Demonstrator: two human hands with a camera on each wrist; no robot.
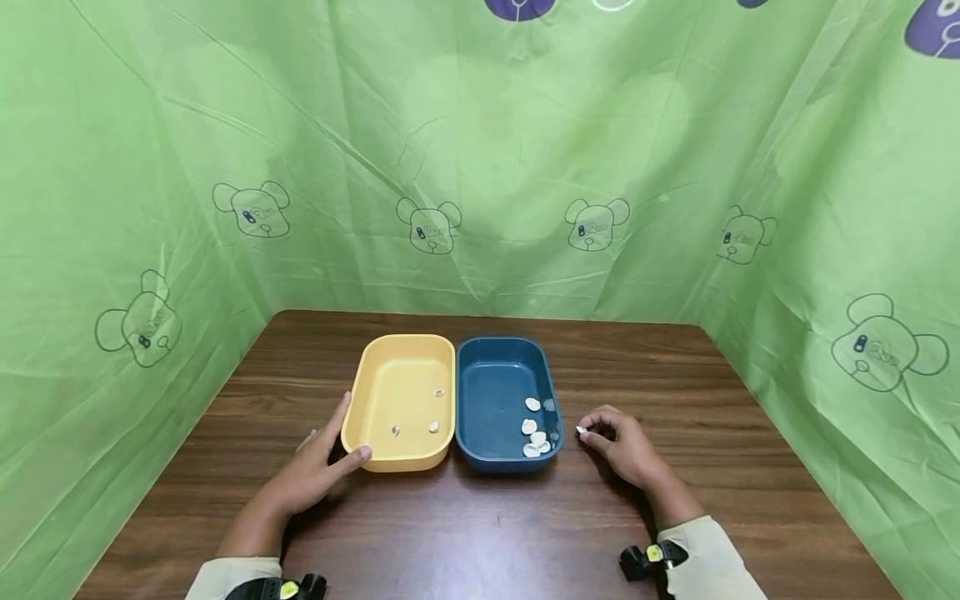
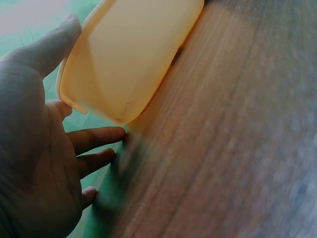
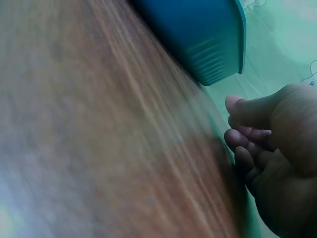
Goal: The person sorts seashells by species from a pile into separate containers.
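My left hand (image 1: 311, 471) rests against the near left corner of a yellow box (image 1: 397, 462), thumb and index finger spread along its rim. The left wrist view shows its other fingers extended below the box. To the right of the blue box (image 1: 506, 467), my right hand (image 1: 630, 446) pinches a small white shell-like piece (image 1: 581, 430) between thumb and fingertips, low over the table. In the right wrist view that piece is hidden by the fingers. Several white rounded shell-like pieces (image 1: 529, 427) lie along the blue box's right side. Three small pale pieces (image 1: 434, 427) lie in the yellow box.
Both boxes stand side by side on a brown wood-grain table (image 1: 480, 533). A green curtain (image 1: 480, 275) printed with bear heads encloses the table's back and sides. Each wrist wears a black strap with a small camera (image 1: 637, 564).
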